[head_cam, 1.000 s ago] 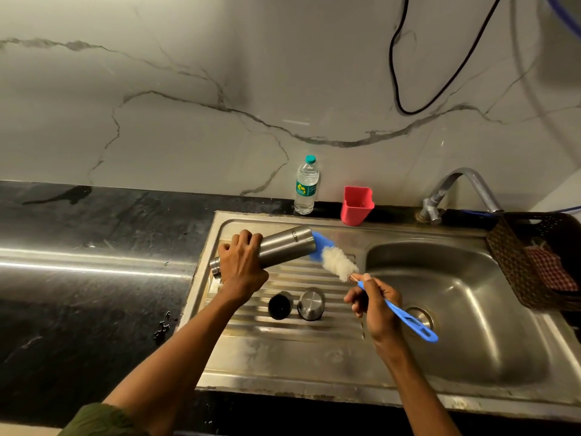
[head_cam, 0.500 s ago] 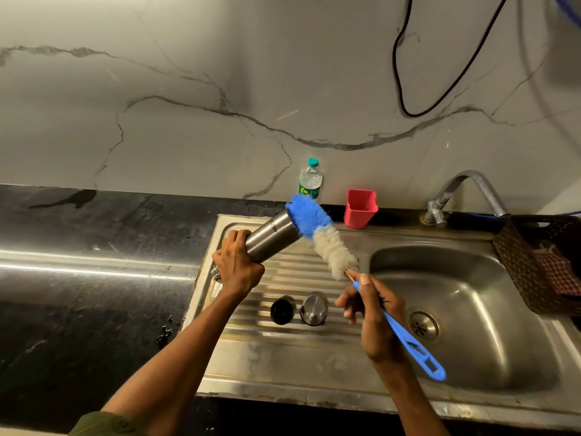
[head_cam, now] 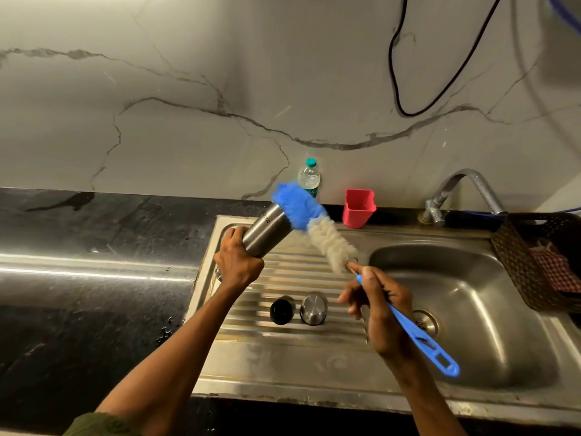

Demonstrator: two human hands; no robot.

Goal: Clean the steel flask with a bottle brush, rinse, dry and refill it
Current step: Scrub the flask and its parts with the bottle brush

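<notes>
A: Steel sink set in a dark counter, marble wall behind. Where's the flask?

B: Above the sink's drainboard, tilted. The left hand wraps the steel flask; the right hand pinches the bottle brush, bristles at its mouth.

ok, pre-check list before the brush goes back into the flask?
1. Left hand grips steel flask: ok.
2. Right hand holds bottle brush by its handle: ok.
3. Flask mouth uncapped; black cap and steel cap sit on the drainboard: ok.
4. Brush tip lined up with mouth: cannot tell, bristles blurred.
5. Soap or water inside flask: cannot tell.
6. Flask over sink basin: not ok, over drainboard.
</notes>
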